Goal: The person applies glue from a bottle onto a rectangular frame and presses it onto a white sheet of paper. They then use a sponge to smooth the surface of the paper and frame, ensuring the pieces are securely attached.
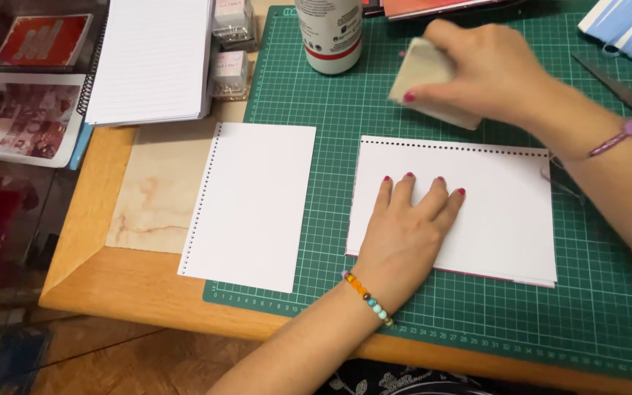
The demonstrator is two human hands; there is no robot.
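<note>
**Head view: pressing a punched sheet flat**

Left hand (409, 227) is lying spread, palm down, on the punched white sheet (491, 212) at centre of the green cutting mat (608, 307). Right hand (477, 73), at 1 o'clock, is gripping a beige pad (424, 73). Firm, even pressure likely keeps the sheet from shifting.

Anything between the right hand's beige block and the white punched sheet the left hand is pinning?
Nothing visible. The right hand grips the beige rectangular block just above the top edge of the white hole-punched sheet; only bare green cutting mat lies between. The left hand presses flat on the sheet's left part. The white bottle stands off to the side.
</note>
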